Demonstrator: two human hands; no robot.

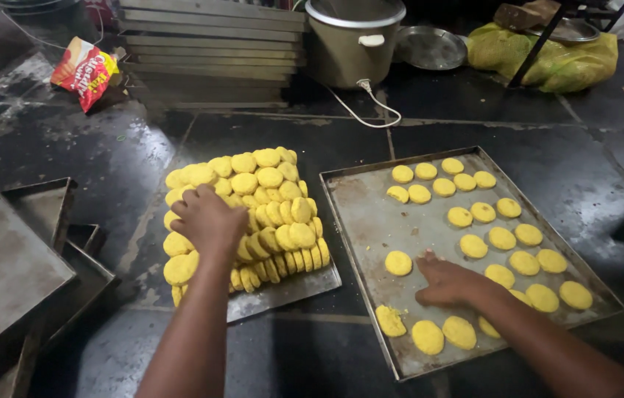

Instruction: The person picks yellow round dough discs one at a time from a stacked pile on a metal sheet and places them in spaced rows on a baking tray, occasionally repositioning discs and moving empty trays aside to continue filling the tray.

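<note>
My left hand [207,220] rests on a big heap of yellow dough discs [268,214] piled on a metal tray [282,291], fingers curled over the discs at the heap's left side. My right hand [448,281] presses flat, fingers spread, on a second metal baking tray [360,214] to the right. That tray holds several yellow discs [483,212] laid in rows along its right half and near edge. One lone disc [398,262] lies just left of my right fingers.
Empty metal trays [10,258] are stacked at the left. A pile of trays [209,51], a metal pot with a cord [352,44], a round plate [431,47], a yellow bag [548,55] and a snack packet [85,72] sit at the back on the dark floor.
</note>
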